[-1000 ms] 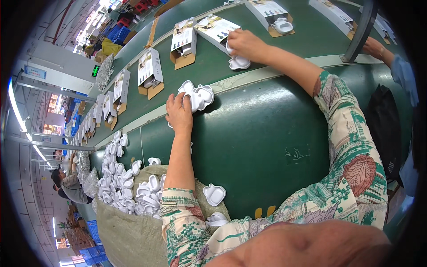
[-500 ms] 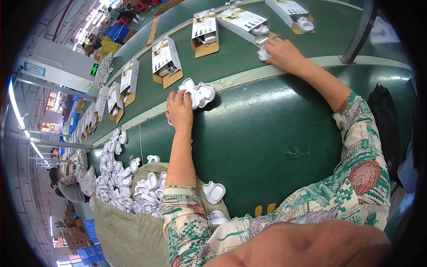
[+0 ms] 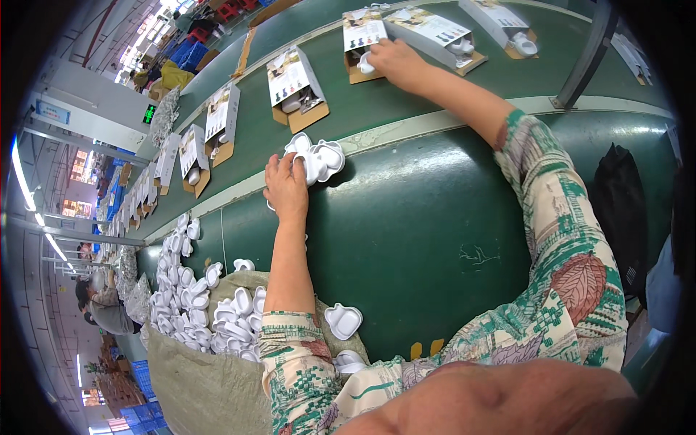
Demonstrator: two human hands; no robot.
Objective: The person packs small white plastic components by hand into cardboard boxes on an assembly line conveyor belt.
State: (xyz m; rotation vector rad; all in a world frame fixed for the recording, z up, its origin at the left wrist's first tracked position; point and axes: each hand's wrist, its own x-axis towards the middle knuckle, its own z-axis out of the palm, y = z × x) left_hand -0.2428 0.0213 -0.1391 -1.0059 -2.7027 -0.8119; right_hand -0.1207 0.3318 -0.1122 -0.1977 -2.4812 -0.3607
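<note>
Small white plastic trays with rounded lobes are bunched at the belt's near rail. My left hand is closed round the left side of this bunch; its palm hides some of them. Farther off, my right hand pinches one white piece at the open flap end of a printed carton. That carton lies on the green conveyor belt, its brown flap folded down under the piece. A second carton lies just right of my right hand, with white parts showing at its open end.
More open cartons line the belt to the left, and another lies right. A heap of white trays spills from a woven sack at lower left. A metal post rises at right. A co-worker is far left.
My right hand has moved left with its white piece, from beside one carton to the mouth of another. The cartons have shifted right along the belt. My left hand stays on the bunch.
</note>
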